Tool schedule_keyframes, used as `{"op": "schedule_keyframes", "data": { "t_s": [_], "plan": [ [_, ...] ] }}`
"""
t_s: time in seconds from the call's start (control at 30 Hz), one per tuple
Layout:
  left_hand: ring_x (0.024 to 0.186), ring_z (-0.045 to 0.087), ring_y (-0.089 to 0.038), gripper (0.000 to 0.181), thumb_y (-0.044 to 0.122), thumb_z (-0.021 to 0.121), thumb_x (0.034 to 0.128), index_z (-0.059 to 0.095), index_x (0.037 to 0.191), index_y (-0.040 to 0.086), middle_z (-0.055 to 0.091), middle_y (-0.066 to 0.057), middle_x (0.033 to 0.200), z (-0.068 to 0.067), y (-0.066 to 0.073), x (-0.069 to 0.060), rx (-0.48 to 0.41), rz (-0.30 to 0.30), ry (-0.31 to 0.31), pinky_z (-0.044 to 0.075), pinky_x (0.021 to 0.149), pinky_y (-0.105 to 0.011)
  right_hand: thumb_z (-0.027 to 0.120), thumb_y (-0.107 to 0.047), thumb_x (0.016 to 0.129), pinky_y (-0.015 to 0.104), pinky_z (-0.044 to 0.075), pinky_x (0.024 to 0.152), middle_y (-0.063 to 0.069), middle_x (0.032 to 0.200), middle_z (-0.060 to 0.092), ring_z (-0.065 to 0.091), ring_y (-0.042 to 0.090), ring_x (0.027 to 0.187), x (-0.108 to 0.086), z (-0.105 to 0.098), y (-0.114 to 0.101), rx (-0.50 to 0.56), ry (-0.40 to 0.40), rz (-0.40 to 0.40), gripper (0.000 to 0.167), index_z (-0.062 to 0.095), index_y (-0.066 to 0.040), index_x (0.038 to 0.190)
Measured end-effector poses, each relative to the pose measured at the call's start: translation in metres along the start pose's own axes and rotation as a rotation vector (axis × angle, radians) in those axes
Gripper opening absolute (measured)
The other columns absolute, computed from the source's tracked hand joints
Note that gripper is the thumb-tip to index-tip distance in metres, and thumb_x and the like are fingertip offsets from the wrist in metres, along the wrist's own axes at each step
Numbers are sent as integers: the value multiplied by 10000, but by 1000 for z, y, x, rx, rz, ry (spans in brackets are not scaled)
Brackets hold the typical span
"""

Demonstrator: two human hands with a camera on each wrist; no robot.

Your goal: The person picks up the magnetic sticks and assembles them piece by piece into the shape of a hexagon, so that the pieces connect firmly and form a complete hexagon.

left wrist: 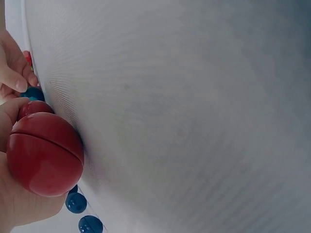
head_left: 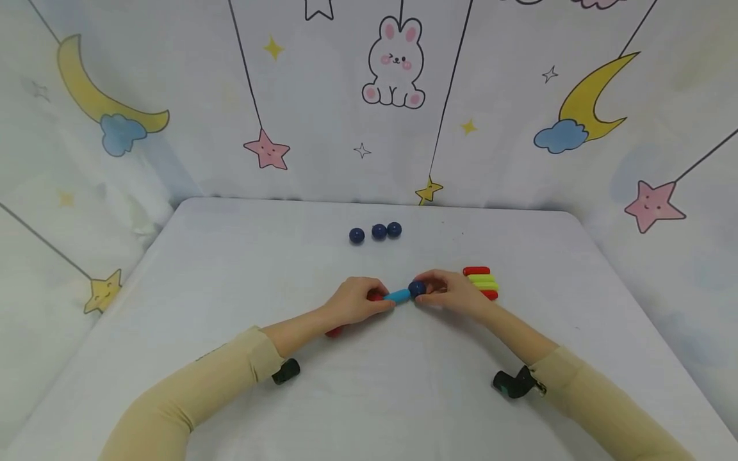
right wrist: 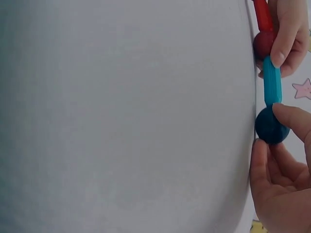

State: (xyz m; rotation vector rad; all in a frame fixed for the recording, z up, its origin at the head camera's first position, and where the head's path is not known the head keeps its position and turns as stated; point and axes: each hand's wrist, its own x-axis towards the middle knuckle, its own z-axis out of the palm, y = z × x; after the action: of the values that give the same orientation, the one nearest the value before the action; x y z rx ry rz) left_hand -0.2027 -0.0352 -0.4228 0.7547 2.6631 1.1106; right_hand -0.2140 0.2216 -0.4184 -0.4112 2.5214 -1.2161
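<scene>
A chain of balls and sticks runs between the two hands. My left hand [head_left: 354, 301] grips its middle red ball [right wrist: 264, 44], the thumb lying by the joint with a light-blue stick [head_left: 398, 296]. Beyond that stick's other end is a dark blue ball [head_left: 417, 289], pinched between the thumb and fingers of my right hand [head_left: 452, 293]. Behind the middle ball, a red stick [right wrist: 263, 15] lies along the left palm. At the chain's left end a larger-looking red ball [left wrist: 46, 154] shows close to the left wrist camera; the head view leaves it mostly hidden under the hand.
Three dark blue balls [head_left: 378, 232] sit toward the back of the white table [head_left: 259, 256]. Beside the right hand lie red sticks [head_left: 476, 271] and yellow-green sticks [head_left: 483, 282], partly covered by that hand. A patterned white cloth [head_left: 323, 96] hangs behind the table.
</scene>
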Motion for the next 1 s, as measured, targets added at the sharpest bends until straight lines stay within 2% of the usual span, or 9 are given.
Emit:
{"op": "schedule_keyframes", "data": {
  "t_s": [0.37, 0.67, 1.0],
  "plan": [
    [757, 533, -98, 212, 299, 714, 886, 722, 988, 113, 634, 52, 834, -1, 2, 2, 1, -7, -21, 448, 695, -245, 738, -215, 884, 351, 479, 835, 73, 986, 598, 550, 247, 949, -4, 3, -2, 41, 3, 4, 422, 612, -81, 1264],
    [739, 542, -88, 292, 303, 711, 893, 691, 1085, 85, 626, 35, 832, 0, 9, 12, 5, 33, -53, 453, 679, -226, 739, -212, 882, 336, 486, 865, 46, 1014, 632, 578, 227, 953, 1, 6, 0, 75, -37, -17, 427, 615, -97, 1274],
    [737, 565, -86, 320, 325, 695, 907, 679, 1127, 93, 647, 31, 852, 5, 11, 16, 3, 6, -56, 454, 668, -237, 719, -201, 897, 293, 488, 849, 66, 1057, 654, 579, 222, 977, 2, 12, -7, 118, -83, -12, 433, 595, -62, 1288]
  ]
}}
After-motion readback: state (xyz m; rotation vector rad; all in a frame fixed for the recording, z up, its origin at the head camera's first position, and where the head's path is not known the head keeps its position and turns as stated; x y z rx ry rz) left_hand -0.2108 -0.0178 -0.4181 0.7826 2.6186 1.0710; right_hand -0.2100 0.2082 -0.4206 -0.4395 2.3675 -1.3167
